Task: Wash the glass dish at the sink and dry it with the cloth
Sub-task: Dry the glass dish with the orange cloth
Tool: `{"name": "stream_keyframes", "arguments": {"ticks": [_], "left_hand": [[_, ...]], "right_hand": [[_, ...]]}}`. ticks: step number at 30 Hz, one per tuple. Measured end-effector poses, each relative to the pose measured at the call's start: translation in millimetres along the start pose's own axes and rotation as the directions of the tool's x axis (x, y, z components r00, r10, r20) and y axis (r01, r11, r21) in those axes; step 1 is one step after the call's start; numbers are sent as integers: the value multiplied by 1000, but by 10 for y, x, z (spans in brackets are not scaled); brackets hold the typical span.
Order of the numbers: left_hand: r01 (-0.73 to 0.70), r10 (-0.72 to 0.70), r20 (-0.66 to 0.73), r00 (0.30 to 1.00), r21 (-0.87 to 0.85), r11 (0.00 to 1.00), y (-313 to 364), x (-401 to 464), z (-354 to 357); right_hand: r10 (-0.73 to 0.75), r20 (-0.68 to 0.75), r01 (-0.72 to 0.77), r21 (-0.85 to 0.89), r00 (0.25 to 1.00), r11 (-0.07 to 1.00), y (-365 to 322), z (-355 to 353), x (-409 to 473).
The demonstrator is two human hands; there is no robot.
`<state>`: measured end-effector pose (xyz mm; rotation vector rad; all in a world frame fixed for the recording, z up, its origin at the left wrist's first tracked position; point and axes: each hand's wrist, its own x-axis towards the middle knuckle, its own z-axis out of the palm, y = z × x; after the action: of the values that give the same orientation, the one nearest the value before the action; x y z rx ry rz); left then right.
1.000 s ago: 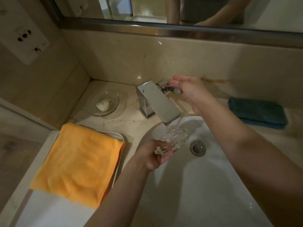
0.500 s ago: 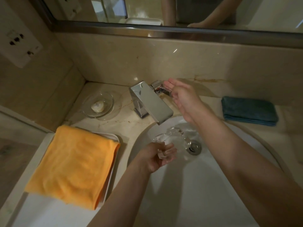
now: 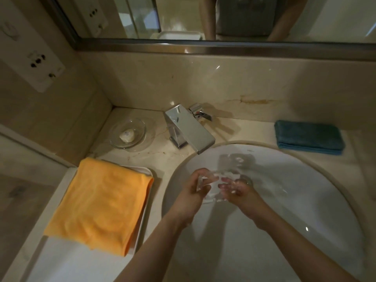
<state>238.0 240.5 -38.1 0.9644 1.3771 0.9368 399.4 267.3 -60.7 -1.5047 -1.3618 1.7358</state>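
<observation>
Head view: both hands meet over the middle of the white sink [image 3: 305,200], below and in front of the chrome faucet [image 3: 189,131]. The left hand [image 3: 195,190] curls its fingers around the left edge of the glass dish [image 3: 215,180], gripping it. The right hand [image 3: 237,189] has its fingers on the dish's right side; the glass and the water blur the view, so whether those fingers wrap the rim or only press against it cannot be told. The dish is held above the basin near the drain, clear of the basin wall.

The basin is open around the hands, most of all toward the right and the near rim. Its far rim passes just under the faucet spout.

On the surface left of the sink, a folded orange cloth [image 3: 101,204] lies on a white tray [image 3: 146,171], overhanging the tray's near left edge; the tray's right edge lies near the sink rim. Behind it, in the corner, a second glass dish [image 3: 140,129] holds a small piece of soap [image 3: 127,135]. A folded blue cloth [image 3: 309,137] lies by the far right rim, against the back wall. A mirror [image 3: 203,17] runs along the wall above.
</observation>
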Motion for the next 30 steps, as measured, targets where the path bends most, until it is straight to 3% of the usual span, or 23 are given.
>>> {"name": "stream_keyframes", "arguments": {"ticks": [4, 7, 11, 15, 17, 20, 23, 26, 28, 30], "left_hand": [[-196, 178, 92, 980, 247, 949, 64, -61, -9], [-273, 276, 47, 960, 375, 886, 74, -100, 19], [-313, 410, -92, 907, 503, 806, 49, -212, 68], [-422, 536, -50, 843, 556, 716, -31, -376, 58], [-312, 416, -99, 904, 513, 800, 5, -387, 3], [-69, 116, -91, 989, 410, 909, 79, -456, -90], [54, -59, 17, 998, 208, 977, 187, -649, -176], [140, -140, -9, 990, 164, 976, 154, -822, -268], [120, -101, -99, 990, 221, 968, 111, -916, -416], [48, 138, -301, 944, 538, 841, 37, -1003, -697]], "right_hand": [[-245, -191, 223, -129, 951, 966, -87, 14, -94], [-428, -259, 368, -248, 866, 896, -61, 50, -168], [-535, -242, 475, -266, 809, 839, -53, 51, -253], [-639, -174, 555, -363, 749, 749, -25, 75, -347], [-540, -126, 468, -362, 832, 806, -126, 65, -363], [-296, -21, 284, -218, 955, 934, -255, 115, -464], [-130, 86, 137, -78, 988, 988, -312, 167, -529], [-13, 158, 6, 41, 987, 999, -374, 268, -569], [22, 172, -35, 73, 985, 997, -411, 377, -583], [39, 146, -54, 105, 989, 993, -433, 485, -581]]}}
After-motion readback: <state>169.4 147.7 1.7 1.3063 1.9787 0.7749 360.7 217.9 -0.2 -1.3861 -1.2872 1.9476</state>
